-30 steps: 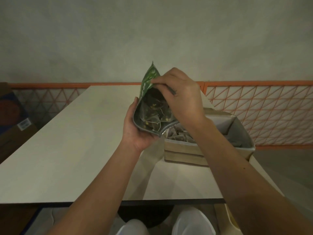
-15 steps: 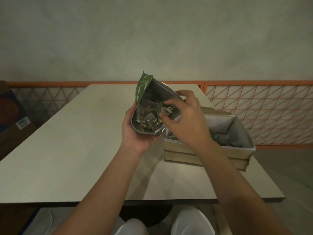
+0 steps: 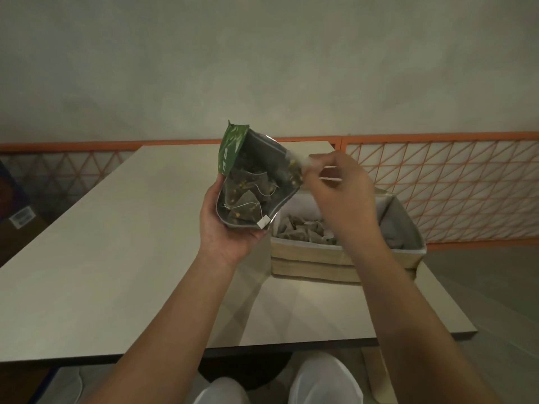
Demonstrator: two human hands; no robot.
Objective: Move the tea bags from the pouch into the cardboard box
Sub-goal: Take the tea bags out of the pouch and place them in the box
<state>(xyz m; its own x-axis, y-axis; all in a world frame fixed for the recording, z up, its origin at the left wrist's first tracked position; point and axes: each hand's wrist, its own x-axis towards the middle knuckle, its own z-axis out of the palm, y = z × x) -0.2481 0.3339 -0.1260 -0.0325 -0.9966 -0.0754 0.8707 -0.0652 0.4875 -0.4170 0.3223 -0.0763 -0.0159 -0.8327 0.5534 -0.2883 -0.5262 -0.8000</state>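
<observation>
My left hand (image 3: 226, 228) grips a green foil pouch (image 3: 233, 147) from below, its open mouth tilted toward me. Several pyramid tea bags (image 3: 248, 193) with strings and a white tag lie inside it. My right hand (image 3: 341, 193) pinches a tea bag (image 3: 297, 167) at the pouch's right rim, blurred by motion. Just right of the pouch, a cardboard box (image 3: 315, 258) stands on the table with several tea bags (image 3: 303, 228) piled in its left part.
The pale table (image 3: 116, 258) stretches left and away from me. An orange lattice railing (image 3: 437, 185) runs behind it. A dark carton (image 3: 17, 217) stands at the far left on the floor. My knees (image 3: 277, 386) show below the table edge.
My right hand reached into the pouch, then drew back up and to the right with a tea bag pinched in its fingers. The pouch has tilted further open in my left hand.
</observation>
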